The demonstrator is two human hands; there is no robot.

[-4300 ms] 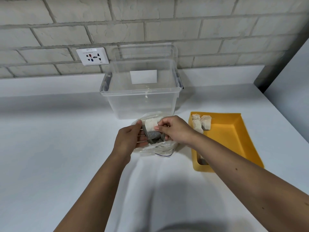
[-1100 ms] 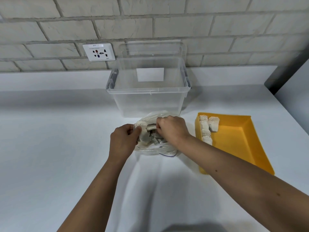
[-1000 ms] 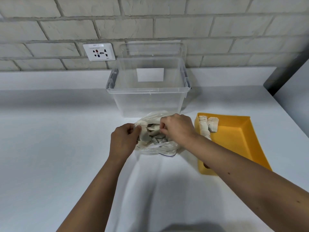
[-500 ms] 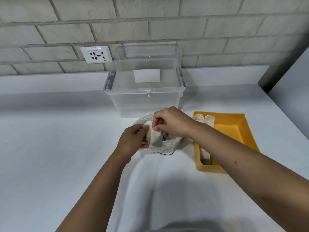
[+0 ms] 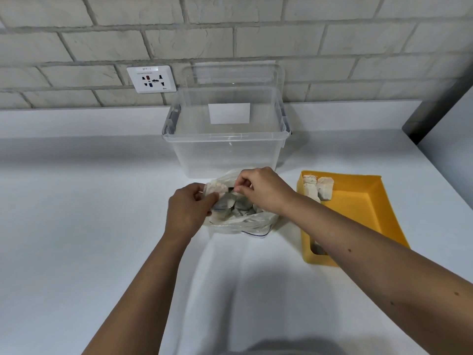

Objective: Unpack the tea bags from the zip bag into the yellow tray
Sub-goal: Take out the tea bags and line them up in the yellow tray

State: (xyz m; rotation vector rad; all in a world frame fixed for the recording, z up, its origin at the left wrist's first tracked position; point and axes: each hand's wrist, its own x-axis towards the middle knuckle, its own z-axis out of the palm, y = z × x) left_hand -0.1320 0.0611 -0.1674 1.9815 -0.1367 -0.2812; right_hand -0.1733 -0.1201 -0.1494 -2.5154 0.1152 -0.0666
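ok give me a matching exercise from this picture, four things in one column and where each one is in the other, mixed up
Things
1 zip bag
2 yellow tray
3 clear box
4 socket

Places
a on the brick wall
b right side of the table, tea bags inside
c back of the table, behind the zip bag
d between the left hand and right hand

Pairs: 1-d, 2-b, 3-c, 4-a

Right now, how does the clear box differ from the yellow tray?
The clear box is see-through; the yellow tray is opaque. The clear box has tall walls; the yellow tray is shallow. The yellow tray holds tea bags; the clear box shows none. Both stand open on the counter.
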